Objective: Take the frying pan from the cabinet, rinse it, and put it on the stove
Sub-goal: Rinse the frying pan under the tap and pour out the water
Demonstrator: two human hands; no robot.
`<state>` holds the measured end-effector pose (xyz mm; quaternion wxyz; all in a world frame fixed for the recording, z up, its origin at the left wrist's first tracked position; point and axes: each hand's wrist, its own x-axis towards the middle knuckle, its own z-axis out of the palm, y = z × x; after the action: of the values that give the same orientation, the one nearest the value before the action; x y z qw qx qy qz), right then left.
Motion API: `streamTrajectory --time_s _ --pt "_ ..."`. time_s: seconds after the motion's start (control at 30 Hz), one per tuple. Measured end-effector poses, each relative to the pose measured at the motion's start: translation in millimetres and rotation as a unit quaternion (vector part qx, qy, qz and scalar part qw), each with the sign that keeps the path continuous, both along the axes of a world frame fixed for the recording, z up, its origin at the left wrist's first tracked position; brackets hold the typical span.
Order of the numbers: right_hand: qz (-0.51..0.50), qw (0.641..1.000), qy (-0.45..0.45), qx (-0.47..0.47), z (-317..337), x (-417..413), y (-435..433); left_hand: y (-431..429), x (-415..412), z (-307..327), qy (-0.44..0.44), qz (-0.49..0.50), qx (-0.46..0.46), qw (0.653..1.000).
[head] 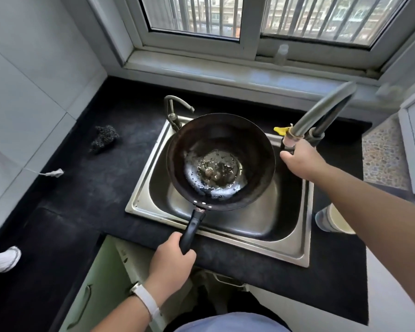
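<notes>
A dark frying pan (228, 137) hangs over the steel sink (295, 238), with a shallow pool of water and bubbles in its bottom. My left hand (171, 262) is closed around the pan's black handle at the sink's front edge. My right hand (302, 160) grips the base of the large grey faucet (326, 111) at the sink's right rear. The faucet's spout rises up and to the right, away from the pan. I see no water running.
A smaller curved tap (177, 104) stands at the sink's back left. A steel-wool scrubber (105, 137) lies on the black counter (86, 188) to the left. A cup (333, 221) sits right of the sink. A green cabinet door (98, 286) stands open below.
</notes>
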<state>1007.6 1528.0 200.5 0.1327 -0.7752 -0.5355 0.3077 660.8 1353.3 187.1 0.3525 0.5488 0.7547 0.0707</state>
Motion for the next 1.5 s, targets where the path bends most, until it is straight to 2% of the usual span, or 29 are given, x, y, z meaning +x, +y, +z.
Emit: streamTrajectory --time_s 0.33,0.57,0.73,0.97,1.17,1.27,1.33,1.43,1.5 --pt "0.01 0.998 -0.06 0.022 -4.9 -6.5 4.7 -3.0 0.4 -0.4 -0.011 0.013 -0.017 1.0" --pt "0.113 0.974 -0.194 0.003 -2.1 -5.6 6.3 -5.6 0.6 -1.8 -0.009 0.003 -0.012 1.0" --pt "0.16 0.96 -0.23 -0.016 -3.5 -4.3 8.5 -11.6 0.4 -0.4 -0.006 -0.001 -0.019 1.0" --pt "0.179 0.966 -0.185 -0.004 -12.2 13.3 -4.8 -19.9 4.1 0.2 -0.005 -0.009 -0.02 1.0" --pt "0.121 0.98 -0.145 0.057 -6.0 12.1 -54.3 -20.5 -0.9 0.1 -0.017 -0.022 -0.01 1.0" --pt "0.1 0.986 -0.12 0.062 1.0 -15.0 -94.4 -19.1 -6.4 0.8 -0.024 -0.031 -0.01 0.999" --pt "0.131 0.985 -0.105 0.049 7.9 -44.0 -123.3 -19.4 -9.3 2.6 -0.023 -0.036 -0.01 0.999" --pt "0.199 0.977 -0.071 0.004 14.0 -101.4 -159.9 -20.3 -12.4 6.5 -0.006 -0.049 -0.003 0.999" --pt "0.177 0.983 -0.009 -0.056 9.0 -143.2 -176.6 -21.0 -13.9 9.9 -0.002 -0.052 -0.004 0.999"
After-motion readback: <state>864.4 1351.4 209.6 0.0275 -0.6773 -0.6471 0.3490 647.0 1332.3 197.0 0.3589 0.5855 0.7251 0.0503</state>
